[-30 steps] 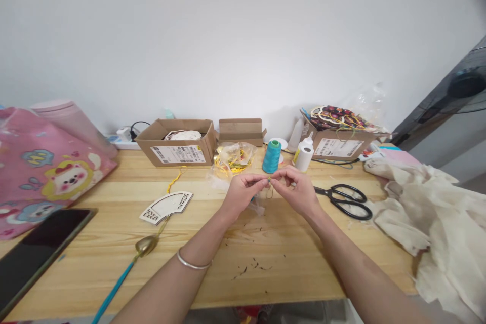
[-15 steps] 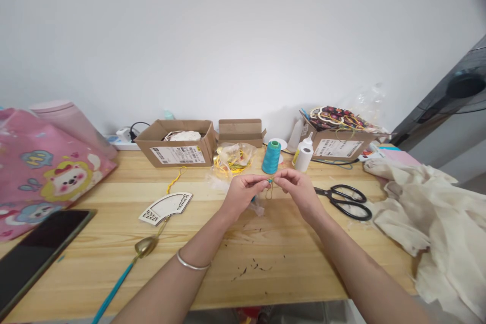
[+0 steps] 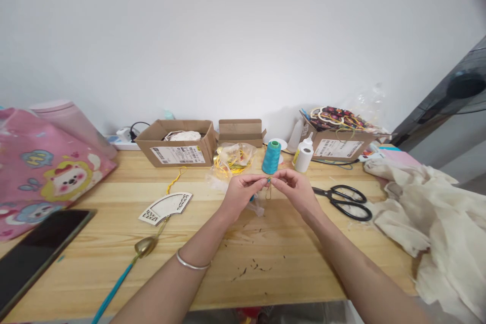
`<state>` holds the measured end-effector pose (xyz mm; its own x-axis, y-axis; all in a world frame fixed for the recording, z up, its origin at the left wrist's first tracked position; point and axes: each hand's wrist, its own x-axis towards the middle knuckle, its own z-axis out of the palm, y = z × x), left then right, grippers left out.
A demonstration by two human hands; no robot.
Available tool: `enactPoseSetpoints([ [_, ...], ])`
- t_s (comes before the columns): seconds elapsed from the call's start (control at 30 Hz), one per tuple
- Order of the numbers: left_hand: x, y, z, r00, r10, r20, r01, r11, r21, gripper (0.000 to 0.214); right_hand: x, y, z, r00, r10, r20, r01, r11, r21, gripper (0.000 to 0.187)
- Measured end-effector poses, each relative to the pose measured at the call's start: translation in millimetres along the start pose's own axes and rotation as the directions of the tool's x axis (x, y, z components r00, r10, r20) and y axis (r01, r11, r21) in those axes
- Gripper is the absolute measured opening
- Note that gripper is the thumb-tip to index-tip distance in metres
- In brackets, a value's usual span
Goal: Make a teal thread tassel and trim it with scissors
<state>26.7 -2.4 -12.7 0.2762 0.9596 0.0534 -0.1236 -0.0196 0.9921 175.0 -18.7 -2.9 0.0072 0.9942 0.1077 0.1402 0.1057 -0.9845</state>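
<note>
My left hand (image 3: 245,192) and my right hand (image 3: 295,190) meet over the middle of the table, each pinching a thin tan cord (image 3: 268,193). A small loop of it hangs between the fingertips, with a bit of blue at the pinch. Just behind them stands a cone of teal thread (image 3: 271,157). Beneath my left hand lies a crumpled clear plastic piece (image 3: 256,207), partly hidden. Off to the left rests a fan-shaped pale wooden pendant (image 3: 167,207) with a yellow braided cord, a gold cap (image 3: 146,246) and a teal tassel (image 3: 114,293).
Black-handled scissors (image 3: 347,202) and cream cloth (image 3: 429,223) lie on the right. Cardboard boxes (image 3: 176,154) line the wall, beside a bag of yellow cords (image 3: 234,159) and a white glue bottle (image 3: 304,154). A phone (image 3: 38,253) and pink bag (image 3: 56,172) occupy the left.
My right hand has shifted slightly left, so the fingertips are closer together. The hanging cord loop has moved a little left with them.
</note>
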Motion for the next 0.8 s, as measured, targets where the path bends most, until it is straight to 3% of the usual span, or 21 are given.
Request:
enactPoseSetpoints([
  [0.17, -1.0, 1.9, 1.3, 0.999, 0.029, -0.024, -0.029, 1.000, 0.007, 0.024, -1.7, -0.4, 4.2, 1.000, -0.012, -0.022, 0.009, 0.995, -0.098, 0.029],
  [0.57, -1.1, 3.2, 3.5, 0.993, 0.116, -0.006, -0.114, 0.987, 0.116, 0.019, -1.4, -4.9, 3.5, 0.997, 0.062, -0.054, -0.060, 0.998, 0.029, 0.024],
  [0.8, -1.9, 5.9, 3.7, 0.999, 0.024, -0.035, -0.023, 0.999, 0.027, 0.029, -0.5, -3.0, 3.6, 0.996, 0.051, -0.079, -0.048, 0.998, 0.042, 0.026],
])
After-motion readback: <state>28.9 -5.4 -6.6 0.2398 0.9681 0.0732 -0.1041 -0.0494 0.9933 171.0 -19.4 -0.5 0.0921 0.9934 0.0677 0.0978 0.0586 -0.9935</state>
